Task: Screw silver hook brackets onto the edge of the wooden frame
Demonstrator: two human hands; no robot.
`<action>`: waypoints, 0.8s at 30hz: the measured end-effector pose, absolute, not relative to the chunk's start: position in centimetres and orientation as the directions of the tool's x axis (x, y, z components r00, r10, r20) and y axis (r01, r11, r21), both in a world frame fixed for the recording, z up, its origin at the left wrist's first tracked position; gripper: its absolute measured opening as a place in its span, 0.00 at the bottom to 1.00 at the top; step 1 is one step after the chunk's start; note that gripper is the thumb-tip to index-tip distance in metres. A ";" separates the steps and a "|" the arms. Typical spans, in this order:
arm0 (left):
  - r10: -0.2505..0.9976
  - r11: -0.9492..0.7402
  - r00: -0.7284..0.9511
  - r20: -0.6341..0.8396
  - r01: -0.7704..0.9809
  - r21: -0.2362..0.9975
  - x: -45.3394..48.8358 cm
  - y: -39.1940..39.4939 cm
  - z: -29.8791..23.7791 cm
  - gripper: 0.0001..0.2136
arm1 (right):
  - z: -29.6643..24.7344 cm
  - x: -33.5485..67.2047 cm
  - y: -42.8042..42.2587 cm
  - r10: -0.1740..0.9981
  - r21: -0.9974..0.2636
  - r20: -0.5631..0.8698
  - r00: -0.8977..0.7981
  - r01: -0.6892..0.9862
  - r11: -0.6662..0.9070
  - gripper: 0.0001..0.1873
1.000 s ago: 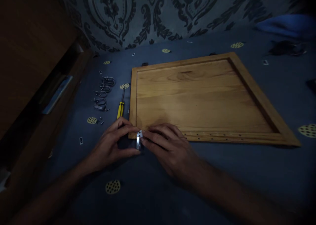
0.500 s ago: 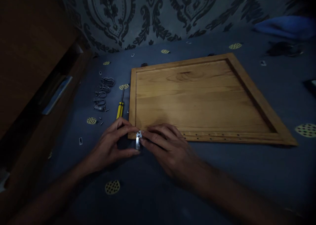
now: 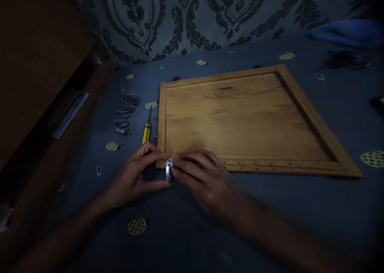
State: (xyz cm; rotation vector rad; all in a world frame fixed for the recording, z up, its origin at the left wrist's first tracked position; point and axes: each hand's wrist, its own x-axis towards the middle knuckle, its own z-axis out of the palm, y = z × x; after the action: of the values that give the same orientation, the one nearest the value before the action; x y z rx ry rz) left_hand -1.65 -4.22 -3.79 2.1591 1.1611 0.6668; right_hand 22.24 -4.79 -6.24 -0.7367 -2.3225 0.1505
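Observation:
A small shiny metal clip (image 3: 168,170) with holes in its upper plate sits at the near left corner of a framed wooden board (image 3: 237,117). My left hand (image 3: 139,173) grips it from the left, index finger at its top and thumb at its lower end. From the right, my right hand (image 3: 204,177) closes its fingertips on the same clip, while its other fingers rest over the board's near edge. Small holes run along that edge to the right of my hand. Just beyond my left hand lies a yellow-handled screwdriver (image 3: 146,132), its shaft pointing away.
Several similar metal clips (image 3: 122,125) lie in a row left of the screwdriver, with small screws (image 3: 123,147) nearer me. A wooden cabinet (image 3: 39,65) bounds the left side, and a patterned backing (image 3: 186,21) rises behind. A blue cloth (image 3: 348,32) lies at the far right.
Both hands keep their hold on the metal clip at the board's corner. The whole view has shifted very slightly; nothing else has visibly moved.

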 end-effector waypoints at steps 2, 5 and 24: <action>0.857 -0.442 0.495 0.143 0.565 0.697 -1.6 -4.2 -3.7 0.20 | -6.2 22.2 -4.8 0.546 -0.293 0.584 -0.601 0.471 0.832 0.18; 0.864 -0.433 0.483 0.140 0.573 0.696 -1.6 -4.2 -3.7 0.20 | -6.1 22.2 -4.8 0.543 -0.298 0.590 -0.598 0.464 0.834 0.17; 0.837 -0.485 0.519 0.174 0.555 0.676 -1.7 -4.2 -3.9 0.22 | -5.8 22.5 -4.6 0.624 -0.412 0.628 -0.465 0.482 0.773 0.18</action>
State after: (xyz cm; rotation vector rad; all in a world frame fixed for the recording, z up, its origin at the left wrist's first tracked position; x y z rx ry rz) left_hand -1.75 -4.17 -3.92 2.2082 1.1302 0.6698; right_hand 22.47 -4.65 -5.82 -0.8209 -2.1508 0.2239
